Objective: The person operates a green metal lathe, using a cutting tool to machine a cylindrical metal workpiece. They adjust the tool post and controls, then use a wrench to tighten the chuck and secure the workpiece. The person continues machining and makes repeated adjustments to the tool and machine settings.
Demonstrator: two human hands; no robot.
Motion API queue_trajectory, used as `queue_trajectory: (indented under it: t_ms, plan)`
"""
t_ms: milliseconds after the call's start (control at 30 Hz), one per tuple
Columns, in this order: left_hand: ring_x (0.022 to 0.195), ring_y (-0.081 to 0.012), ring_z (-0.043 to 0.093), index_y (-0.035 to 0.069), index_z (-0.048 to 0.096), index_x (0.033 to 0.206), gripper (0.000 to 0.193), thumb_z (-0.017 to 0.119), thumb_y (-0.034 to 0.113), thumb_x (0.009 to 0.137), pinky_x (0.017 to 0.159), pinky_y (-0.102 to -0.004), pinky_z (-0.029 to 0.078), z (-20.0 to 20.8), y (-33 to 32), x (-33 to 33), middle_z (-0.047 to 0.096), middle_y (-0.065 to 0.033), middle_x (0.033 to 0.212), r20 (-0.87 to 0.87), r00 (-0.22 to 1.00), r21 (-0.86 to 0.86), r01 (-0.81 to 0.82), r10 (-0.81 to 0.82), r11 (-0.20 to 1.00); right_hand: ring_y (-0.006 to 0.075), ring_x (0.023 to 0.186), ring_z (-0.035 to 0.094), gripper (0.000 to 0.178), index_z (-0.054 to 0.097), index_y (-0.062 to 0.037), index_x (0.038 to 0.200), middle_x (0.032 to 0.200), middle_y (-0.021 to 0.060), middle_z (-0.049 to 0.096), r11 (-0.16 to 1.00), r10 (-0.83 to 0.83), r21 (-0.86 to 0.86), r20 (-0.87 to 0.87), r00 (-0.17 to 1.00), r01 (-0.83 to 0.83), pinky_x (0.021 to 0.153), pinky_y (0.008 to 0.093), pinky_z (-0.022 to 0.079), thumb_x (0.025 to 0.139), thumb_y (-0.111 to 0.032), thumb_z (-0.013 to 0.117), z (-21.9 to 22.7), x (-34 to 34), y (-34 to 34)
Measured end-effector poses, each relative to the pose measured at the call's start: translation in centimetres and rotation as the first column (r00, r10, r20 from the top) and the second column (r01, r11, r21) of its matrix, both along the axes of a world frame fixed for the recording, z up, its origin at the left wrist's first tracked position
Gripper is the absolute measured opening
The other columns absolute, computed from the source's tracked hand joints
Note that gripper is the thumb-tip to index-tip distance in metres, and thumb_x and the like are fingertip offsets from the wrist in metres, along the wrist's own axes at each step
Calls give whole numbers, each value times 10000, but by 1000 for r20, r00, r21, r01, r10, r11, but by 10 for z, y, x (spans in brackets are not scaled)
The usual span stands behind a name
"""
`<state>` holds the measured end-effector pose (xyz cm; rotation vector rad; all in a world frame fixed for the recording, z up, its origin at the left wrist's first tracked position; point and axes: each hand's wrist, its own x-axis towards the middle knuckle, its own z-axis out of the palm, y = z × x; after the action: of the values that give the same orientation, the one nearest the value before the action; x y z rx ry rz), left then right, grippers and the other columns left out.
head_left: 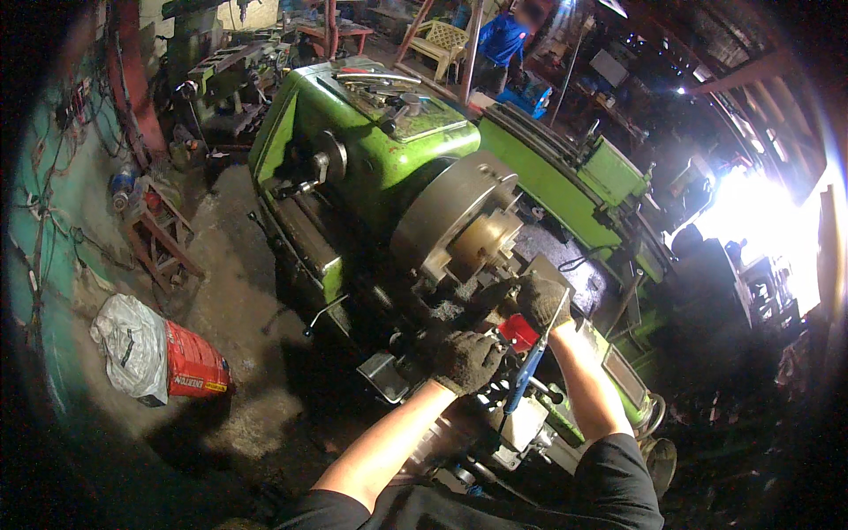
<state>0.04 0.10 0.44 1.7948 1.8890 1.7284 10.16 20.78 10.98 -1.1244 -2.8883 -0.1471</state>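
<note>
A large grey lathe chuck point(442, 216) holds a round, brass-coloured workpiece point(484, 240) in its jaws. Just in front of the workpiece is my right hand point(543, 302), in a dark knitted glove; its fingertips are lost in shadow. Lower and to the left, my left hand point(468, 362), gloved the same way, has its fingers curled at the tool carriage, and what they grip is hidden. Between my hands sits a small red piece point(518, 332). A slim blue-handled tool point(528, 375) with a silver upper end slants beside my right wrist; I cannot tell what bears it.
The green lathe headstock point(371, 124) carries loose tools on top. A lever point(325, 316) sticks out toward the floor. On the left lie a red and white sack point(190, 358) and a rusty stand point(163, 230). Another person in blue point(502, 42) is beyond the machine.
</note>
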Motion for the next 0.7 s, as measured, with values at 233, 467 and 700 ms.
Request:
queue_trajectory:
  t_ms: [233,467,700]
  plan:
    - [890,-400,744,88,777,988,229,676,291,1018,840,-540,568,8,-5,-4,782,-177,950,-32,999,-79,-10,7,997,395,845,808,344,827,-184,1266,974,193,814,995,87,-43,-12,996,-87,716,531,637,956,-279,712,32,-12,-26]
    - [868,-380,743,133,743,963,209,700,327,1026,812,-536,570,-2,1,0,775,-131,921,-36,998,-5,-55,54,998,401,833,804,387,795,-167,1330,922,180,800,999,46,-19,12,999,-45,703,545,630,975,-305,727,5,-1,-7]
    - [882,-391,746,103,761,978,221,682,304,1024,823,-537,570,0,0,1,775,-160,934,-6,1000,-37,-10,9,999,412,840,804,405,831,-164,1228,972,203,814,1000,2,-23,-21,1000,-3,740,542,632,865,-345,834,16,-7,-19]
